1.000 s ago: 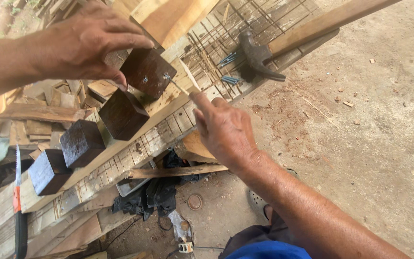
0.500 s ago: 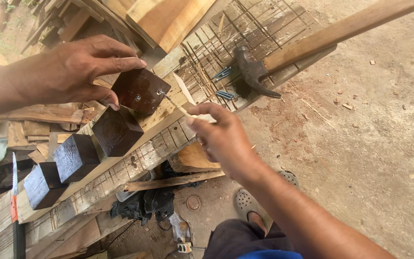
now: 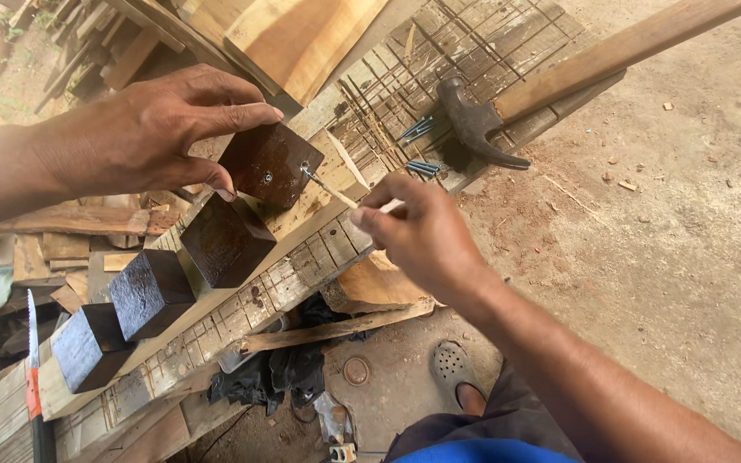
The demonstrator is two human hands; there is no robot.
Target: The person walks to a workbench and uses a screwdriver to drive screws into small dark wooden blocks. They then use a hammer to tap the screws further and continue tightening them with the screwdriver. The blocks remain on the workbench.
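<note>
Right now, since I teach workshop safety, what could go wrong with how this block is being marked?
The left hand tilts the dark square wooden block on one edge, so it could slip as the right hand presses the thin pale stick against it. The wooden-handled claw hammer and loose blue-grey nails beside the plank edge might get knocked off.

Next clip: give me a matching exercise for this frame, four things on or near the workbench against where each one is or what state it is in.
Things:
1. hammer
2. dark wooden block
3. thin wooden stick
4. loose nails

Places or states:
A. pinched in the right hand, tip at the block's face
B. lying in small bunches beside the hammer head
C. tilted up in the grip of the left hand
D. lying on the scored board, handle pointing to the upper right

Pairs: 1-D, 2-C, 3-A, 4-B
</note>
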